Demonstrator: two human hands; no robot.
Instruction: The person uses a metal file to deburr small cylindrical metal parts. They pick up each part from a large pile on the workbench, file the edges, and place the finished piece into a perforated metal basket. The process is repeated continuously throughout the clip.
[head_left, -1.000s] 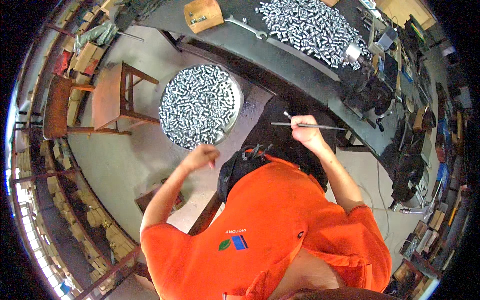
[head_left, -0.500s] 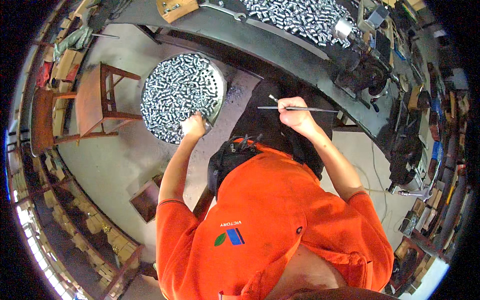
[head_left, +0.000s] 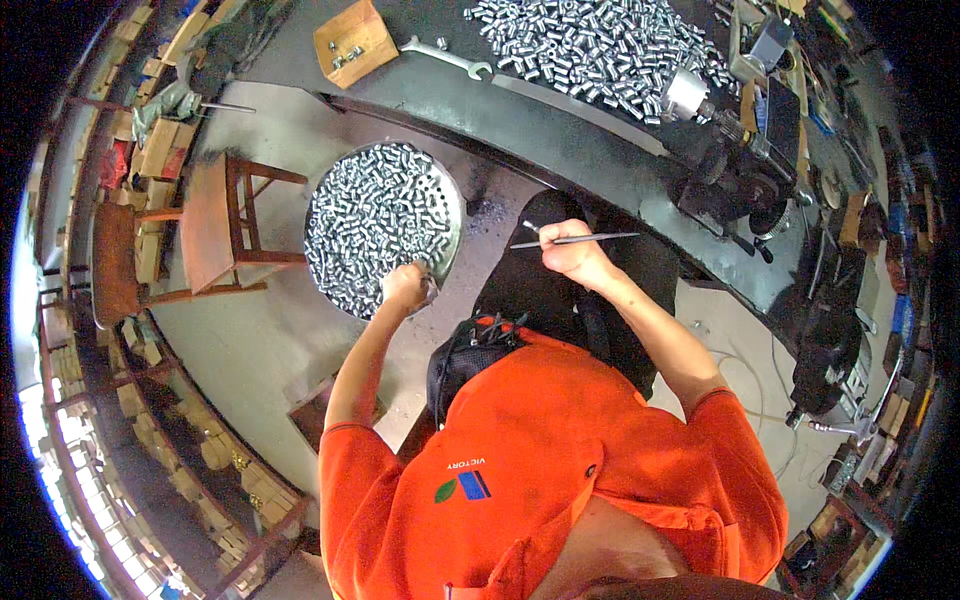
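Observation:
A round metal pan (head_left: 452, 222) with holes in its wall stands left of my legs, heaped with small shiny metal cylinders (head_left: 370, 225). My left hand (head_left: 405, 288) reaches over the pan's near edge, its fingers curled down against the cylinders; what they hold is hidden. My right hand (head_left: 575, 256) is in front of my body, over my dark trousers. It is closed around a thin dark rod (head_left: 610, 237) that sticks out on both sides. A small metal piece (head_left: 529, 226) shows at that hand's fingertips.
A dark workbench (head_left: 560, 110) runs across the far side, bearing another heap of cylinders (head_left: 590, 50), a wrench (head_left: 450, 58), a wooden box (head_left: 352, 45) and a machine with a metal chuck (head_left: 686, 95). A wooden stool (head_left: 215, 220) stands left of the pan. Shelves with boxes line the left side.
The whole view has shifted, so bench and pan sit lower and farther right. My right hand has moved a little left, toward the pan, still gripping the rod. My left hand stays at the pan.

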